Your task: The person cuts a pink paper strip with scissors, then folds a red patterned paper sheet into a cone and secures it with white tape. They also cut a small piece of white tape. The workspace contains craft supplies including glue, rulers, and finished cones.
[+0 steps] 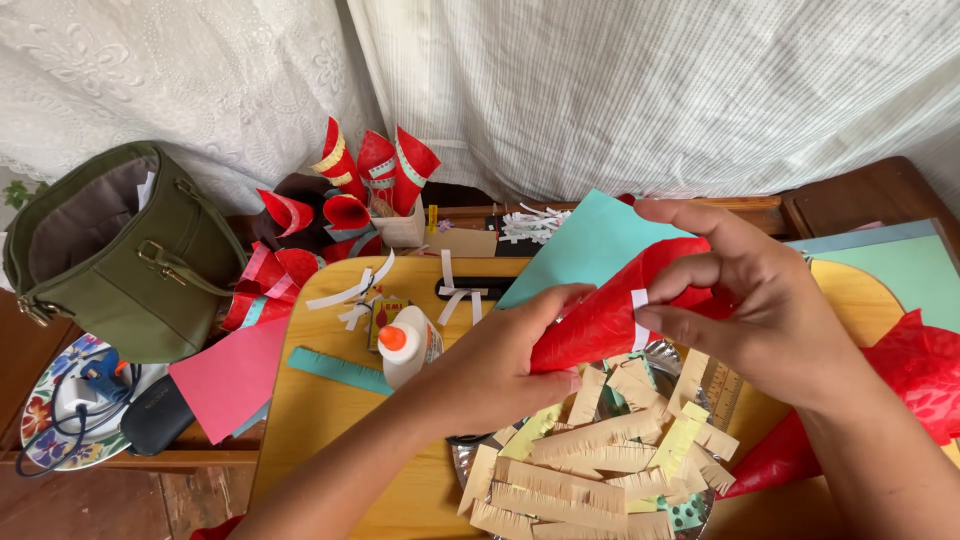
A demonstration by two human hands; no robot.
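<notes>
The red cone [610, 315] between the left hand [500, 365] and right hand [770, 310] looks like thin, finely textured matt paper, with a plain white paper strip [640, 318] on it. The desk [330, 420] is smooth, lightly glossy yellow wood, and the fringed strips [570, 470] are matt tan and pale yellow paper heaped on a shiny metallic tray [462, 462]. The glue bottle [405, 345] is smooth white plastic, the green bag [120, 250] looks like soft leather with brass-coloured metal fittings, and the curtains [620, 90] are white woven cloth, partly lace.
</notes>
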